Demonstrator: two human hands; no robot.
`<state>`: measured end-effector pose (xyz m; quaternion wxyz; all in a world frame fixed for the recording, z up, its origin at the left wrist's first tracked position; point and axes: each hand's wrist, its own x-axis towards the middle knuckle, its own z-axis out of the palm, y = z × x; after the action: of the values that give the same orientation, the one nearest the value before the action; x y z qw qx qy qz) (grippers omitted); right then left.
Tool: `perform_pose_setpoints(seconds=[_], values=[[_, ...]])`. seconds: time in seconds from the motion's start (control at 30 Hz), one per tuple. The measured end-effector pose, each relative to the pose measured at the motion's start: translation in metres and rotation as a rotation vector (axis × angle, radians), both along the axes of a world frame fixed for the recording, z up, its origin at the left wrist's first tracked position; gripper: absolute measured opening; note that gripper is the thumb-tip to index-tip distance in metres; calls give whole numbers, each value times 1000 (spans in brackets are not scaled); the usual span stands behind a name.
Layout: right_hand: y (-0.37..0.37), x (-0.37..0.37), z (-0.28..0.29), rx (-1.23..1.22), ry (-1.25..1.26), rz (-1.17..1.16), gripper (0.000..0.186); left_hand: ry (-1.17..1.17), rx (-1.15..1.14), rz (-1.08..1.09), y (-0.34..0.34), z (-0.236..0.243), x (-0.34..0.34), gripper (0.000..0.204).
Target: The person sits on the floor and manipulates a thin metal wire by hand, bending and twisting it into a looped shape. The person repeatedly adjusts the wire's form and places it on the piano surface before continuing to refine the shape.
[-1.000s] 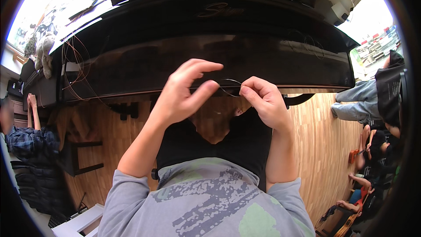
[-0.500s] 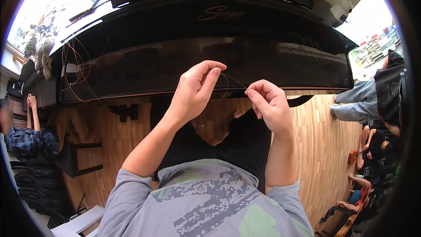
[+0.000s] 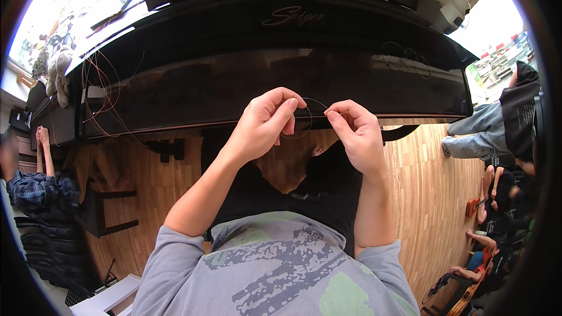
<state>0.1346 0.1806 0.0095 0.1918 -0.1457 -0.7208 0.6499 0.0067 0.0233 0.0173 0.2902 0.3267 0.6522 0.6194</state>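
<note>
Between my two hands a thin, wiry string (image 3: 311,120), like an instrument string, bends into a small loop. My left hand (image 3: 263,123) pinches it between thumb and index finger, the other fingers curled. A little to the right, my right hand (image 3: 359,134) is closed in a pinch on the string's other part. Both hands are raised over the front edge of a glossy black piano (image 3: 222,85) with its lid down. On the lid's left side lies a loose, copper-coloured coil of string (image 3: 105,96). Another thin coil (image 3: 410,61) rests at its right.
A plush toy (image 3: 60,73) sits beyond the piano's left end. A black stool (image 3: 117,194) stands on the wooden floor at left, near a person in a plaid shirt (image 3: 41,190). On the right are several people, some with small guitars (image 3: 473,207), and one in jeans (image 3: 477,131).
My left hand has shifted slightly right and down, and my right hand slightly up and left. The string's loop between them has become rounder.
</note>
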Motion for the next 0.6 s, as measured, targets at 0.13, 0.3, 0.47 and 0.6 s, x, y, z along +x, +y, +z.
perform_pose_setpoints(seconds=[0.13,0.3,0.47,0.6], values=[[-8,-4,6,28,-32,85,20,4,80,-27,3,-10,3,21],[-14,-9,3,50,-79,57,13,-54,98,-27,3,-12,8,21],[-15,-9,10,123,-105,-24,10,-189,93,-38,-1,-8,10,21],[-14,-8,10,170,-105,-74,10,-326,131,-40,-2,-9,9,21]])
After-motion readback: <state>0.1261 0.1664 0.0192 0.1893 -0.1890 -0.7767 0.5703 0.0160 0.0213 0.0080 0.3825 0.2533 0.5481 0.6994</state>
